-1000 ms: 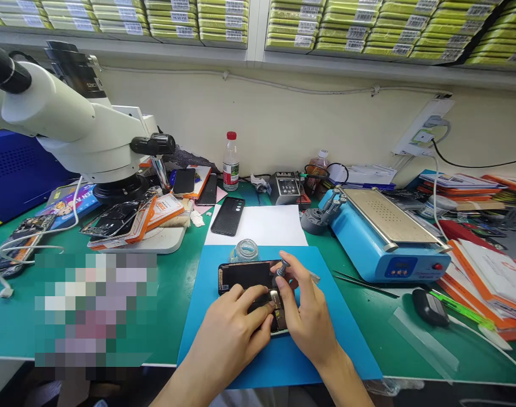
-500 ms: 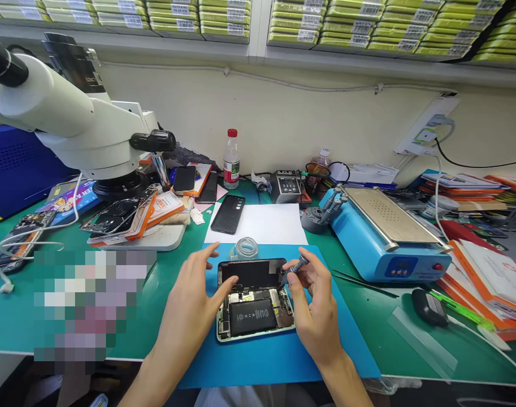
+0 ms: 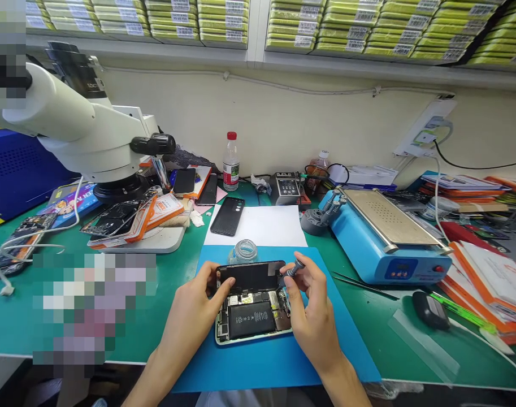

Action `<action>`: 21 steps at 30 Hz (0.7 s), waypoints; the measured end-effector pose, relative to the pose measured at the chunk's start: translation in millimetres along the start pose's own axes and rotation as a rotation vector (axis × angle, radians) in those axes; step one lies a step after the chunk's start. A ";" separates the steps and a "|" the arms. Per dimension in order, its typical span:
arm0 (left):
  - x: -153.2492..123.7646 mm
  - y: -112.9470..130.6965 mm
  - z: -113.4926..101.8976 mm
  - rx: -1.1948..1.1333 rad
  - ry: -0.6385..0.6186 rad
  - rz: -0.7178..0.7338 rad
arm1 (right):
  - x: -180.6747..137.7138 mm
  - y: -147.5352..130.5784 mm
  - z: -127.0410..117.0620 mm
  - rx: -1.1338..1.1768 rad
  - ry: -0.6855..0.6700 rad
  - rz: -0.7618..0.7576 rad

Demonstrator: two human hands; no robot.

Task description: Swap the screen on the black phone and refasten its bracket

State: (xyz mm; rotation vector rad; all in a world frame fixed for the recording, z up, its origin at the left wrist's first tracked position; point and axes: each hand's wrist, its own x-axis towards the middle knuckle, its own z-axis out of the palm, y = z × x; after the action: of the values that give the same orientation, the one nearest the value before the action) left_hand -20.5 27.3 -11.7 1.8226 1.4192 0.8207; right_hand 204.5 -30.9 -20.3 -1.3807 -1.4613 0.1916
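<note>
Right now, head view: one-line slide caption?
Over a blue mat, left hand grips the raised screen of an opened phone; right hand holds a grey screwdriver.

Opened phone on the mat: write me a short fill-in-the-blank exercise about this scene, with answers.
The right hand holds a ____ screwdriver.
Of the left hand, the ____ shows in front of the raised screen.
The phone lies on a ____ mat.
The phone case rests on ____ paper.

Missing words: gray; thumb; blue; white.

microscope point(image 3: 71, 124) looming over the left of my desk point(image 3: 12, 316) | red-capped bottle point(image 3: 231, 167) by the wall point(image 3: 274, 124) | black case point(image 3: 227, 217) chilling on white paper point(image 3: 274, 225) | blue machine point(image 3: 368, 257) to my right, tweezers point(image 3: 363, 285) near it | yellow-green packs point(image 3: 224, 22) crammed on the shelf point(image 3: 224, 55)
</note>
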 end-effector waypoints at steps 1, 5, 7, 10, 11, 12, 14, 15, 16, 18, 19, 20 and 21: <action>0.3 -0.2 0.3 -0.005 -0.011 -0.006 | 0.2 0.5 0.2 -0.006 -0.001 0.000; 1.0 -1.5 1.6 -0.020 -0.029 -0.012 | 0.9 1.8 0.5 -0.022 -0.014 0.000; 0.9 -1.7 1.7 -0.033 -0.035 -0.009 | 1.0 2.0 0.6 -0.033 -0.014 0.003; 0.8 -1.2 1.3 -0.056 -0.043 -0.011 | 0.6 2.0 0.9 -0.044 -0.015 -0.001; 0.7 -0.9 1.1 -0.061 -0.044 -0.012 | 0.5 2.1 1.0 -0.045 -0.017 -0.004; 0.7 -0.7 0.9 -0.065 -0.046 -0.013 | 0.4 2.2 1.2 -0.046 -0.017 -0.004; 0.4 -0.4 0.7 -0.070 -0.047 -0.016 | 0.6 2.5 1.6 -0.046 -0.016 -0.002; 0.2 -0.4 0.8 -0.069 -0.047 -0.017 | 0.9 2.8 1.8 -0.047 -0.016 0.003; 0.0 -0.5 1.0 -0.067 -0.045 -0.019 | 1.1 3.0 1.9 -0.047 -0.016 0.005; -0.3 -1.0 1.7 -0.065 -0.041 -0.020 | 1.4 3.3 1.8 -0.052 -0.021 0.006; -0.4 -1.3 2.1 -0.067 -0.039 -0.018 | 1.3 3.4 1.6 -0.057 -0.027 0.004; -0.5 -1.6 2.5 -0.069 -0.038 -0.017 | 1.1 3.4 1.4 -0.065 -0.034 0.000; -0.5 -1.9 2.9 -0.071 -0.039 -0.015 | 0.7 3.3 1.1 -0.073 -0.042 -0.004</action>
State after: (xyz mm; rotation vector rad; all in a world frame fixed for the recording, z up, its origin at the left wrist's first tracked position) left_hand -19.3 26.7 -14.9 1.7632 1.3613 0.8136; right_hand 205.9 -28.7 -22.7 -1.4398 -1.5190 0.1665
